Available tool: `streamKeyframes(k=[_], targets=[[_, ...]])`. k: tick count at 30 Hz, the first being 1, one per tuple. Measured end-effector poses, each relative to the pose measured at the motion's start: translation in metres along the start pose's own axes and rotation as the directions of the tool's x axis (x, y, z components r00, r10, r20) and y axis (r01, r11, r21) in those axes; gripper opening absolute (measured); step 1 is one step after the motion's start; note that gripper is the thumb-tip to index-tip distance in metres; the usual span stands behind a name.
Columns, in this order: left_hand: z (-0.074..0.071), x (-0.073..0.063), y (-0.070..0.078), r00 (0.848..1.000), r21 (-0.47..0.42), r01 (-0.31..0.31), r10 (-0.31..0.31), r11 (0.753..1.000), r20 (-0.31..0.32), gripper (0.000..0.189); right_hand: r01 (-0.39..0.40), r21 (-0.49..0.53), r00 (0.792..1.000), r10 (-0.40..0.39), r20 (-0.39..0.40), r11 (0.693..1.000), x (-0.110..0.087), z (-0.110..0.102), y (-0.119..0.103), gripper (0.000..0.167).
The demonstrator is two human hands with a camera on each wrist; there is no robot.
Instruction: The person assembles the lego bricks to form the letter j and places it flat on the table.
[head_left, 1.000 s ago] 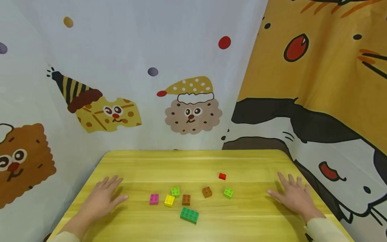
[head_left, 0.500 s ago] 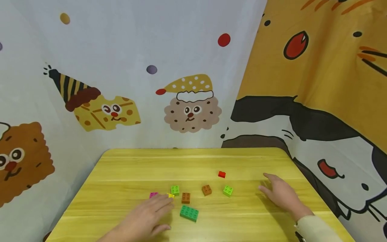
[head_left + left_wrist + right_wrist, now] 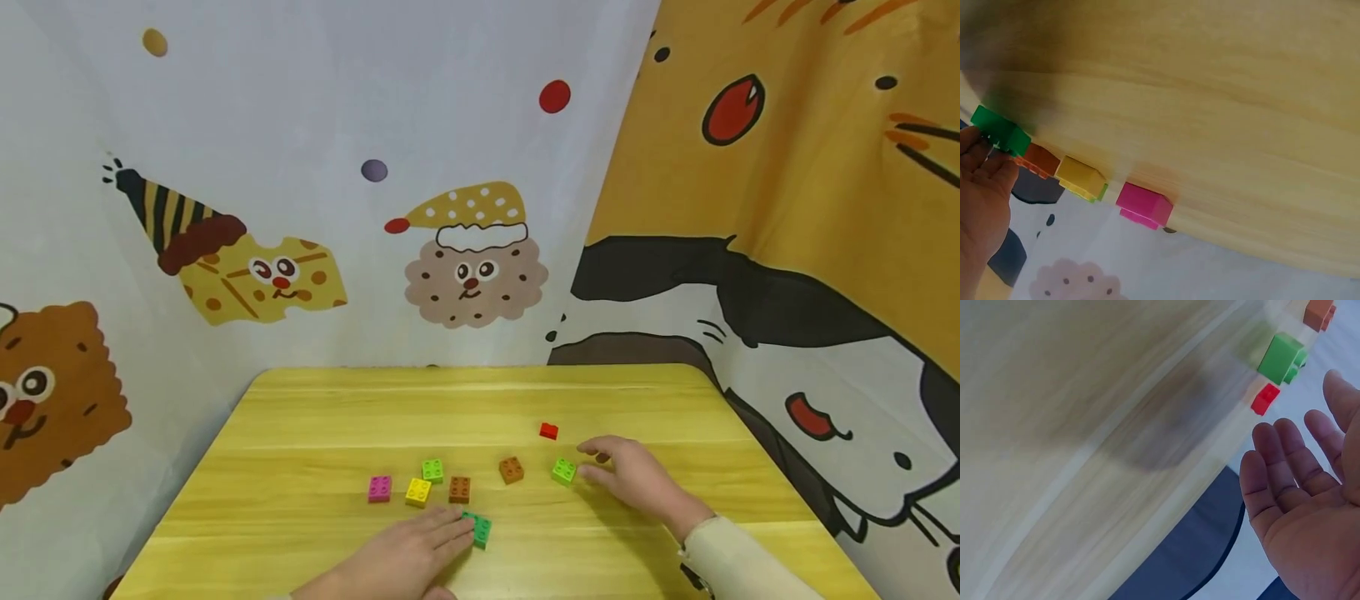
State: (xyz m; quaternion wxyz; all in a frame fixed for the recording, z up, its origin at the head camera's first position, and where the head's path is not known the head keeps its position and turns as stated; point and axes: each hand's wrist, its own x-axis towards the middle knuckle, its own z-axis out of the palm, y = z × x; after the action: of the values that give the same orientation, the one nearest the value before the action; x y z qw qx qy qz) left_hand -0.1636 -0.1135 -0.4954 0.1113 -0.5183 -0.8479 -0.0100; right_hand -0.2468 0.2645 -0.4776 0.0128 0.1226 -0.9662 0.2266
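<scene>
My left hand [image 3: 408,546] reaches over the long green toy brick [image 3: 482,532], its extended fingers covering the brick's left part. In the left wrist view those fingertips lie at the green brick [image 3: 999,130]; firm contact is hard to tell. My right hand [image 3: 637,477] hovers just right of a lime brick [image 3: 564,472], thumb and fingers spread apart. From the right wrist, the palm faces the camera with nothing in it, and a small gap separates the hand from the lime brick [image 3: 1281,359].
Left of centre lie a pink brick [image 3: 380,488], a yellow brick [image 3: 417,492], another lime brick [image 3: 432,470] and a brown brick [image 3: 460,489]. A second brown brick [image 3: 512,470] and a small red brick [image 3: 548,431] are farther right on the wooden table [image 3: 315,417]. Behind hangs a printed curtain [image 3: 300,108].
From the table's left side, my left hand has swept right, past the pink and yellow bricks, to the green one. My right hand has moved left towards the lime brick. The bricks stay put.
</scene>
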Motion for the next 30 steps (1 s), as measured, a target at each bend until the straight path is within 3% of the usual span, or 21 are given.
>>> streamKeyframes(k=[3,7,16,22,30], targets=[[0.002,0.002,0.000,1.000,-0.003,0.008,-0.008,1.000,0.010,0.067,0.041,0.022,0.999,-0.041,0.001,0.999,0.003,0.002,-0.006,0.036],[0.002,0.009,0.001,0.997,-0.061,0.070,-0.069,0.996,0.016,0.071,0.092,0.037,0.996,-0.092,0.007,0.995,0.006,0.006,-0.012,0.034],[0.013,0.026,-0.005,0.979,-0.139,0.203,-0.198,0.969,0.050,0.077,0.099,0.027,0.994,-0.100,0.040,0.995,0.011,0.020,-0.015,0.033],[0.018,0.031,-0.008,0.972,-0.138,0.232,-0.226,0.963,0.059,0.083,0.085,0.025,0.996,-0.086,0.040,0.996,0.011,0.025,-0.014,0.036],[0.012,0.033,-0.007,0.965,-0.150,0.262,-0.253,0.953,0.075,0.084,0.079,0.044,0.996,-0.081,0.031,0.996,0.013,0.030,-0.014,0.035]])
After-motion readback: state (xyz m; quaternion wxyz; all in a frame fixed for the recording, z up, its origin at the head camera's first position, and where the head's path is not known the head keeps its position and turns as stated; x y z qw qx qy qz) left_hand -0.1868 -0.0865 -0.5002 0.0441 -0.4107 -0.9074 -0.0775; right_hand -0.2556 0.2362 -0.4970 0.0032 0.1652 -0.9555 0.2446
